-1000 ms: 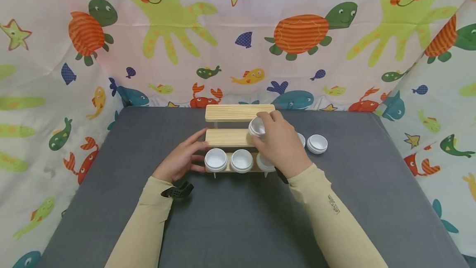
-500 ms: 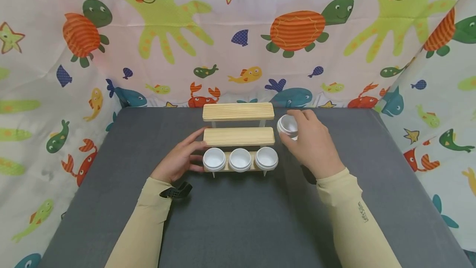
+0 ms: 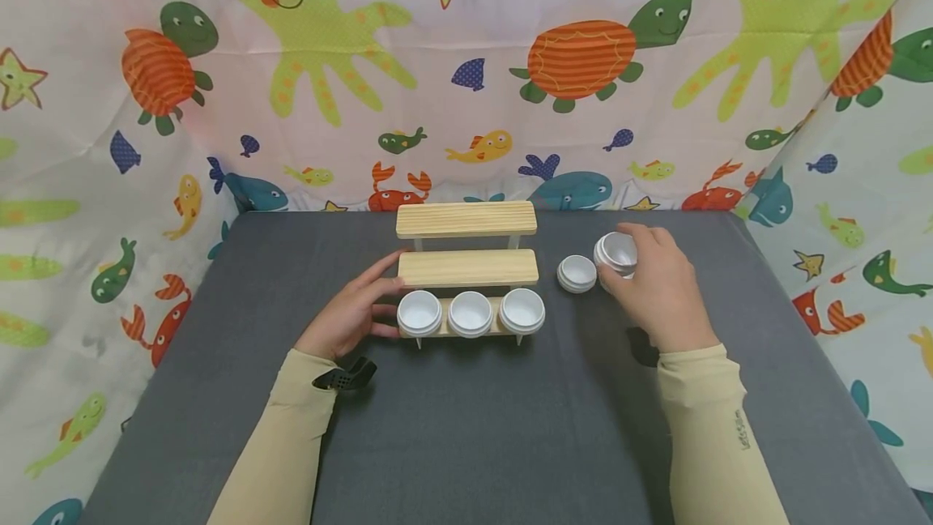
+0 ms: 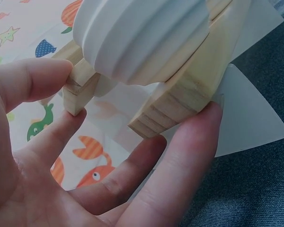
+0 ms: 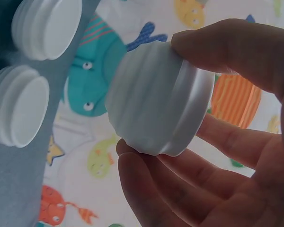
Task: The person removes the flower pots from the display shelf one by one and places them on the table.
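Observation:
A small three-tier rack with wooden boards (image 3: 468, 267) and pale translucent supports stands at the table's middle. Three white ribbed bowls, including this middle bowl (image 3: 470, 313), sit on its lowest tier. My left hand (image 3: 350, 310) holds the rack's left end; in the left wrist view its fingertips lie against the ends of two boards (image 4: 180, 111). My right hand (image 3: 659, 290) pinches another white ribbed bowl (image 5: 156, 99) between thumb and fingers, right of the rack. One bowl (image 3: 577, 274) stands between rack and right hand; a further bowl (image 5: 20, 106) shows in the right wrist view, mostly hidden in the head view.
The rack's top board (image 3: 466, 219) and middle board bear no bowls. A grey cloth (image 3: 466, 444) covers the table. Behind it and at both sides hangs a white curtain (image 3: 437, 63) printed with sea animals.
My right hand has carried its bowl from over the middle board rightward, past the nearer bowl on the table. My left hand has stayed at the rack's left end.

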A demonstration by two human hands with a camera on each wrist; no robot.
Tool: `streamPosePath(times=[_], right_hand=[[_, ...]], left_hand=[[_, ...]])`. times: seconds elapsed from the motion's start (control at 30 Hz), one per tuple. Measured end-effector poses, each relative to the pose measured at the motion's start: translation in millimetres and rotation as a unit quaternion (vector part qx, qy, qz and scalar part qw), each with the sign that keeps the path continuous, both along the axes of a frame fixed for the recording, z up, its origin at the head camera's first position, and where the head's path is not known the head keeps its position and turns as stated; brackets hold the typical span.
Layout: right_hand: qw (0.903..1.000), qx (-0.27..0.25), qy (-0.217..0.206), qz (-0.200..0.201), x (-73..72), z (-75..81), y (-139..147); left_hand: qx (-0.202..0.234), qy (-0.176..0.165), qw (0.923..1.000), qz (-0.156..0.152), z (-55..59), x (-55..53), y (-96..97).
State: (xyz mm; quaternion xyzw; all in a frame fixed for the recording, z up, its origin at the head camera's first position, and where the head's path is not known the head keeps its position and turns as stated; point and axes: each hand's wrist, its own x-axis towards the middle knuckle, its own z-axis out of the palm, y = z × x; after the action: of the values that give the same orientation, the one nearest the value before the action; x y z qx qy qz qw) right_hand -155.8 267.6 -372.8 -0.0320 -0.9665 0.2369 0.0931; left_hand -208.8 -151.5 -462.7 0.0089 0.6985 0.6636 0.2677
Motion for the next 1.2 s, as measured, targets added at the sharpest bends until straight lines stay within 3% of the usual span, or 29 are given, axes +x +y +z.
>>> streamPosePath(times=[0.4, 0.87, 1.2], right_hand=[[0.9985, -0.015, -0.014, -0.05, -1.6, -16.1, 33], [0.9976, -0.019, -0.014, -0.065, -12.0, -29.5, 50], [0.9933, -0.031, -0.048, -0.101, -13.2, -42.2, 75]], left_hand=[[0.004, -0.002, 1.0, 0.003, -4.0, 1.2, 0.9], [0.006, 0.009, 0.9999, 0.003, -4.7, 1.2, -3.4], [0.004, 0.006, 1.0, -0.001, -4.1, -0.4, 0.7]])
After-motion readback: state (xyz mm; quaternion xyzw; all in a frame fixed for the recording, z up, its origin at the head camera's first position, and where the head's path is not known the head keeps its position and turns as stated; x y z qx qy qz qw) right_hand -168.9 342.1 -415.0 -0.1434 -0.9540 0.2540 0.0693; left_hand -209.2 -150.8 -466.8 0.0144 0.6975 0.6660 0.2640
